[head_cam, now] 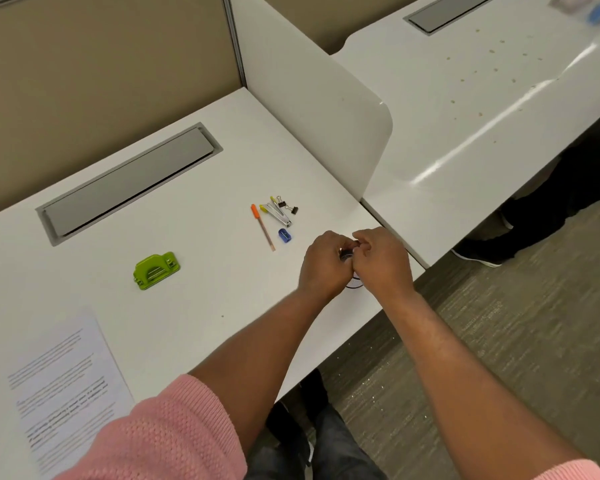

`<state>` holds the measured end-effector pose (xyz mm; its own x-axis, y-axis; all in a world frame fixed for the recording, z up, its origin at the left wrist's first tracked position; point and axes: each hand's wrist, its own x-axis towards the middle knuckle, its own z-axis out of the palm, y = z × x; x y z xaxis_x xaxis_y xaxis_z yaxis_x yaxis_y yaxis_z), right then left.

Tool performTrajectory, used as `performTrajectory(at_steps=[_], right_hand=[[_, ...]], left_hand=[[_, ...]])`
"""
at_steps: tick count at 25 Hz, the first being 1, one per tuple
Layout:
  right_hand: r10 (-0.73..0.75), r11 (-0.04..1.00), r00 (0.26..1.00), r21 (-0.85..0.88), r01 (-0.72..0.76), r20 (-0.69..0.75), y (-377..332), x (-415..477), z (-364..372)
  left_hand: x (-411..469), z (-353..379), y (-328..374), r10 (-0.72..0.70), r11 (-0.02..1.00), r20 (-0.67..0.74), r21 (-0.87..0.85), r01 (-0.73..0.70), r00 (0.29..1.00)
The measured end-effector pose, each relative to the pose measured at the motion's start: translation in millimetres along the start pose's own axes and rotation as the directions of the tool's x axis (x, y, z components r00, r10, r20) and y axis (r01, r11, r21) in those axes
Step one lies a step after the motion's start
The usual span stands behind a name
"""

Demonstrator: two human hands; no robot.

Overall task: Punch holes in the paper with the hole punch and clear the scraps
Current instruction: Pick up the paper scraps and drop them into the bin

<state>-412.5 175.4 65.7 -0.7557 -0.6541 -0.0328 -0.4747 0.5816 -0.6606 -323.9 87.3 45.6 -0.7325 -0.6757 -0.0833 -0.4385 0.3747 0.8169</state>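
Head view: both hands busy at the desk's right edge, punch waiting.
Left hand and right hand pinch a small dark object, identity unclear. Green hole punch and paper sit well apart leftward; best reach across the bare desk, avoiding the pen cluster.

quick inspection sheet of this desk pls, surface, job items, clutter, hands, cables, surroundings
surface: white desk, grey hatch shut.
job's things: green hole punch untouched mid-desk; printed paper at the near left edge; no scraps seen on this desk.
clutter: orange pen, blue sharpener, binder clips, metal clip tool.
grippers: left hand and right hand together around a small dark object, mostly hidden.
cables: nothing seen.
surroundings: white divider, neighbouring desk with brown specks, carpet.
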Motion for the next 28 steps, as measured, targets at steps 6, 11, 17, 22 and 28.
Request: performTrajectory(at_steps=[6, 11, 17, 22, 28], right_hand=[[-0.272, 0.946, 0.953, 0.143, 0.291, -0.135, -23.6, -35.8, 52.0], [-0.39, 0.911, 0.912, 0.197, 0.362, 0.127, -44.5, -74.7, 128.4], [-0.244, 0.969, 0.864, 0.156, 0.194, 0.44, -60.3, -93.2, 215.7], [-0.144, 0.99, 0.87, 0.062, 0.13, 0.472, -72.3, -88.0, 247.8], [-0.208, 0.964, 0.874, -0.058, 0.258, 0.439, -78.4, -90.1, 254.7]], left_hand=[[-49.4, -31.4, -45.5, 0.089, 0.987, -0.2, 0.148, -0.06, 0.976], [-112.9, -75.9, -131.3, -0.118, 0.964, -0.356, 0.183, 0.193, 0.927], [-172.7, -123.8, -227.2, -0.445, 0.82, -0.452, 0.141, 0.554, 0.773], [-178.6, -132.0, -249.9, -0.508, 0.836, -0.389, -0.007, 0.549, 0.769], [-154.4, -148.4, -249.8, -0.545, 0.814, -0.386, -0.028, 0.581, 0.744]])
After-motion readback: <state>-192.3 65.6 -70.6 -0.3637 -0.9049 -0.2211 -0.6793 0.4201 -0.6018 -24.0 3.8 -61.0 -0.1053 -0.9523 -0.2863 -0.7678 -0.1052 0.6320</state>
